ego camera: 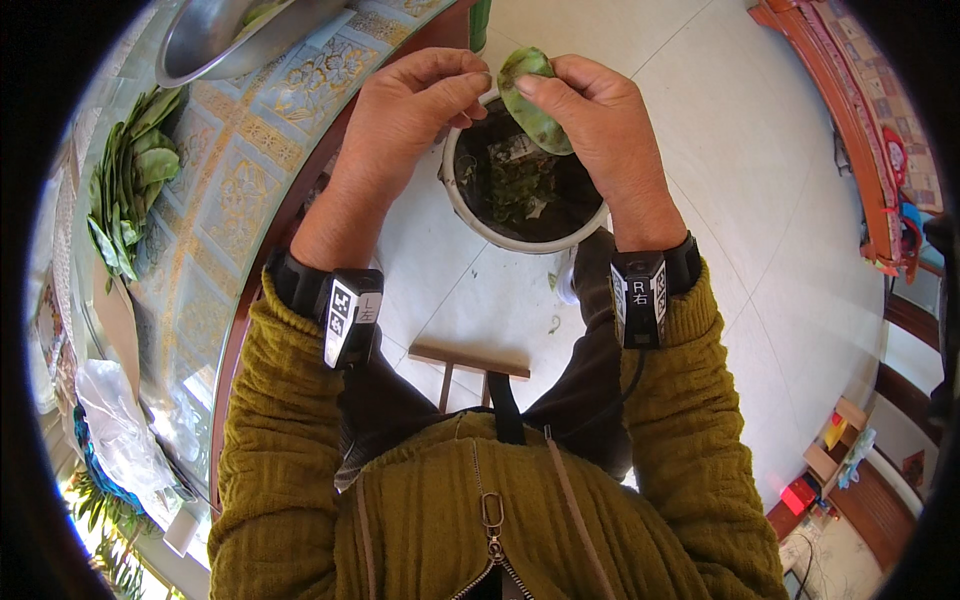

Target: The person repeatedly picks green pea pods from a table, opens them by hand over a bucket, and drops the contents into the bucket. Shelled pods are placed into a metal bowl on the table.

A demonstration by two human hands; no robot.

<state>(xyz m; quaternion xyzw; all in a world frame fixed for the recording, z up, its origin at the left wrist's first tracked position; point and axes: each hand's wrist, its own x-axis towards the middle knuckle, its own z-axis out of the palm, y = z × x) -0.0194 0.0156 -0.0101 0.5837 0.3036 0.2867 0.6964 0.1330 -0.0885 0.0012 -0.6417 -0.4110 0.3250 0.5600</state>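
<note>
My right hand (600, 112) holds a broad flat green bean pod (536, 105) with brownish blotches, thumb across its face. Just left of the pod is my left hand (431, 105), thumb and fingertips pinched together; whether something thin is between them I cannot tell. Below both hands a round bin (517, 244) with a pale rim stands on the floor, holding green scraps and dark waste. On the glass-topped table at the left lies a pile of flat green pods (135, 184). A metal bowl (225, 52) with something green inside stands at the table's far end.
The curved edge of the table (247, 277) runs along my left side. A clear plastic bag (120, 427) lies on it nearer to me. A small wooden stool (469, 361) is between my legs. A red wooden seat (847, 135) stands at the right, with boxes (832, 442) lower down.
</note>
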